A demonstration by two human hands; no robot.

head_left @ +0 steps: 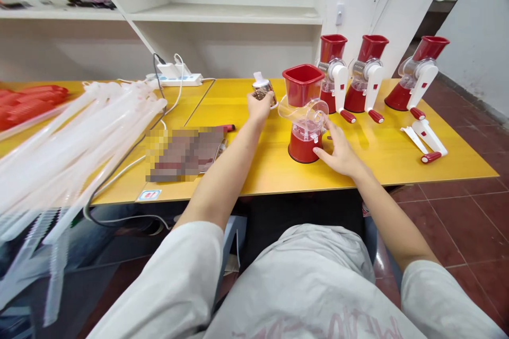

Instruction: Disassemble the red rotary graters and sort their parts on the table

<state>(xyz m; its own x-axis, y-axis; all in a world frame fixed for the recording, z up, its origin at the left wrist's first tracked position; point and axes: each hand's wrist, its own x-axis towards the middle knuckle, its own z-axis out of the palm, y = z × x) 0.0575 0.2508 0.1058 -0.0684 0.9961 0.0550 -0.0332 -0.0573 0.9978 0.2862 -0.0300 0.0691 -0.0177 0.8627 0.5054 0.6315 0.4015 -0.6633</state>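
My left hand (260,104) is closed around a metal grater drum (259,94) with a white end piece, just above the table left of a rotary grater. This rotary grater (304,140) stands upright, with a red hopper, a clear housing and a red base; no crank is fitted to it. At its right side, my right hand (341,152) holds it loosely, thumb on the base and index finger by the housing's round opening. The other fingers are partly hidden. Farther right on the table lies a loose white crank handle (431,140) with a red grip.
Several red rotary graters with white cranks, one of them here (409,74), stand at the back right. A blurred-out flat object (186,153) lies left of my arm. Long clear plastic strips (79,137), red parts (32,103) and a power strip (178,79) with cables occupy the left.
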